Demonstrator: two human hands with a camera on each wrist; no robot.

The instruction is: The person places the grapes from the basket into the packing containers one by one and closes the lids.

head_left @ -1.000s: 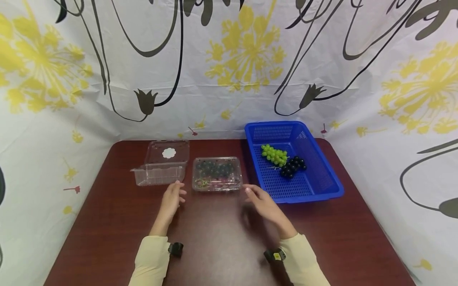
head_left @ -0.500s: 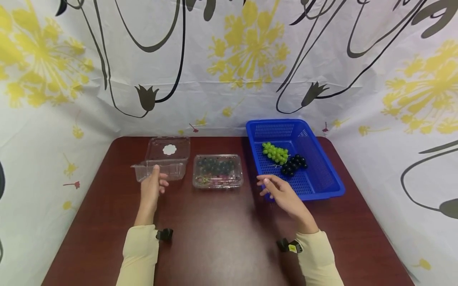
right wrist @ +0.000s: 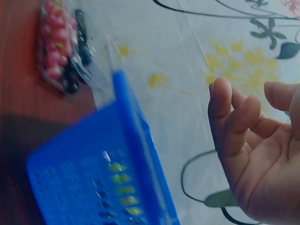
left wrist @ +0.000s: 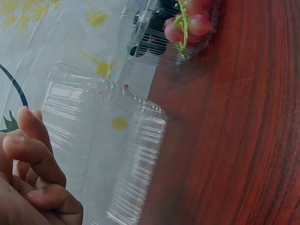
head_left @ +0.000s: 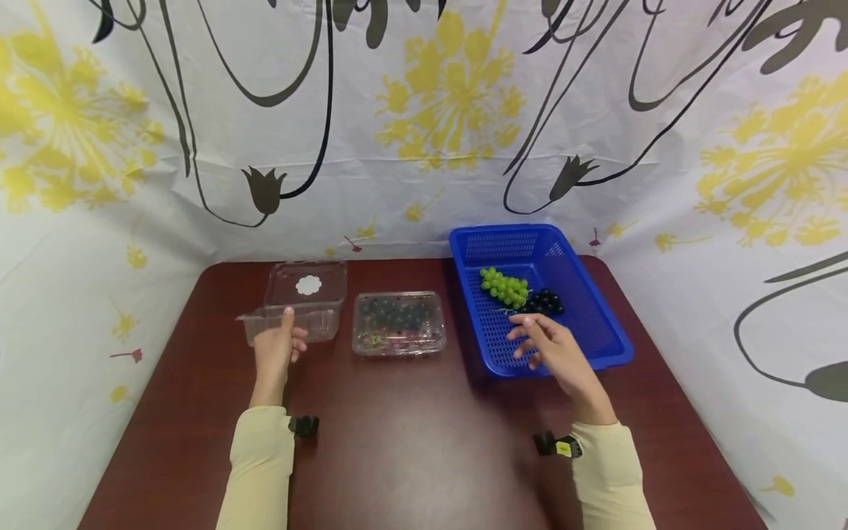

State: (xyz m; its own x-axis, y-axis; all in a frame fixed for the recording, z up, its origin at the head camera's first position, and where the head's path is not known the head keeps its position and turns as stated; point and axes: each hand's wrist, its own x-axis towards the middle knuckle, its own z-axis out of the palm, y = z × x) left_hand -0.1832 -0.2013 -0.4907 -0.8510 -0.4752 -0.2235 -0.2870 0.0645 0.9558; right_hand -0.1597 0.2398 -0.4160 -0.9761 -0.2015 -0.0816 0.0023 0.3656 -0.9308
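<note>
Head: right hand (head_left: 556, 350) nearer black grapes (head_left: 547, 300)

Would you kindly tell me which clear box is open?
The clear box nearest the left hand: its lid is folded back; the grape-filled box is closed.

R fingers (right wrist: 236, 127) nr blue bskt (right wrist: 82, 143)

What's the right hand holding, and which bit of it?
Nothing! The right hand is by the blue basket, with nothing between its thumb and fingers.
</note>
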